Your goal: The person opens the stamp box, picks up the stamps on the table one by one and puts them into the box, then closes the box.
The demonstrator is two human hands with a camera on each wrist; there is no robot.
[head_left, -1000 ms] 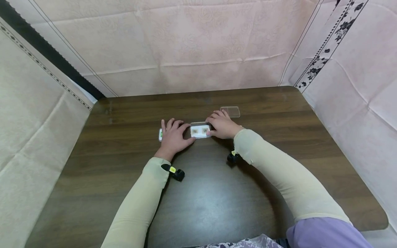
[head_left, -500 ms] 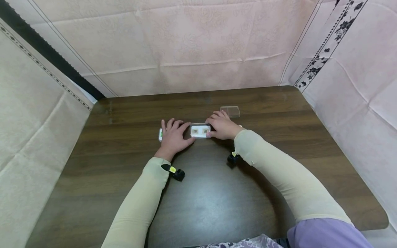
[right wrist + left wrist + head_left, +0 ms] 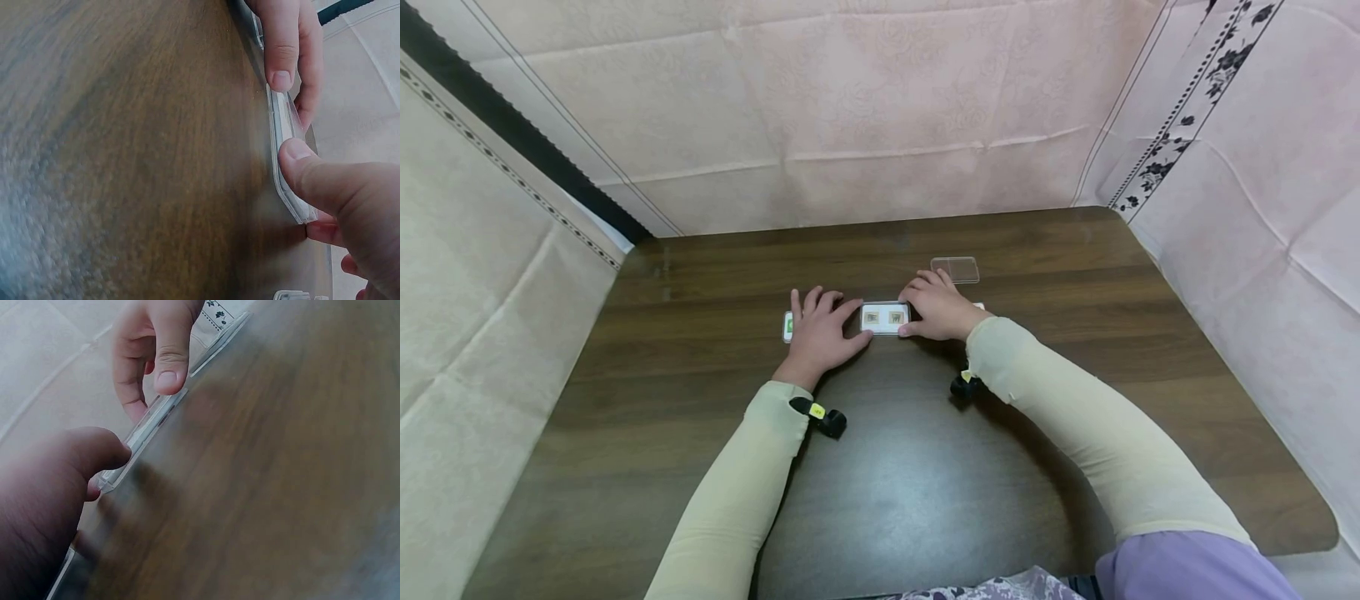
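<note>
A small clear plastic case lies on the table between the hands. Through its clear top show a white insert and two small gold-coloured squares. In the head view my left hand pinches its left end between thumb and index finger, the other fingers spread. At the opposite end my right hand pinches it, thumb on the near side and fingers on the far side. The left wrist view shows the case edge-on, a thumb at each end. From the right wrist, the case looks flat on the wood.
Behind the right hand lies a clear rectangular plastic piece. A white case with a green mark peeks out left of the left hand. A white edge shows beside the right wrist. Pale cloth hangs beyond the brown table.
The case's clear far edge has come down closer to the white insert. My right thumb has shifted slightly at the near right corner. The left hand has barely moved.
</note>
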